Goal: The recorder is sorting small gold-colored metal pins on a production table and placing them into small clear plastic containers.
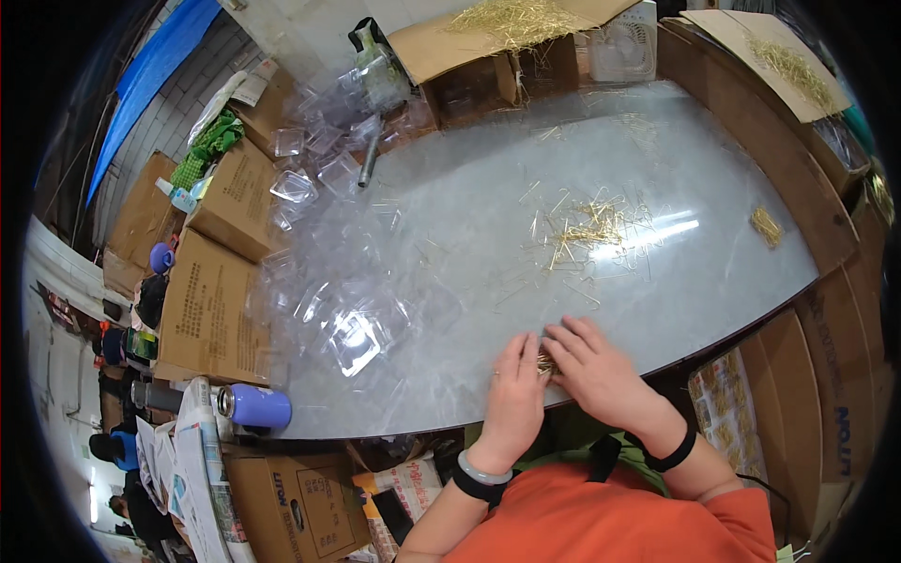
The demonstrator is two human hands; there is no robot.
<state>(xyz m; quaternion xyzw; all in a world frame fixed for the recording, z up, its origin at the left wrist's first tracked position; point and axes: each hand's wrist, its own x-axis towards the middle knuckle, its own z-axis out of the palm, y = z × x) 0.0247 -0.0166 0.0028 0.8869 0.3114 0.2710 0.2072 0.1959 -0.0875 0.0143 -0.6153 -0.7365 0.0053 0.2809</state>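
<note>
At the near edge of the table, my left hand [514, 403] and my right hand [601, 372] meet around a small bundle of gold wire hooks [545, 363]. The fingers of both hands close in on it from either side, and most of the bundle is hidden by them. A loose pile of gold wire hooks [601, 225] lies farther out on the grey table [450, 235], with a few single hooks scattered round it. Over by the right edge of the table sits a compact bundle of gold hooks [766, 226].
Clear plastic boxes [357, 342] are heaped along the left side, near a metal tube [369, 161]. A purple bottle [260, 405] stands at the near left corner. Cardboard boxes [211, 310] line the left; a cardboard sheet [441, 47] at the back carries more gold hooks.
</note>
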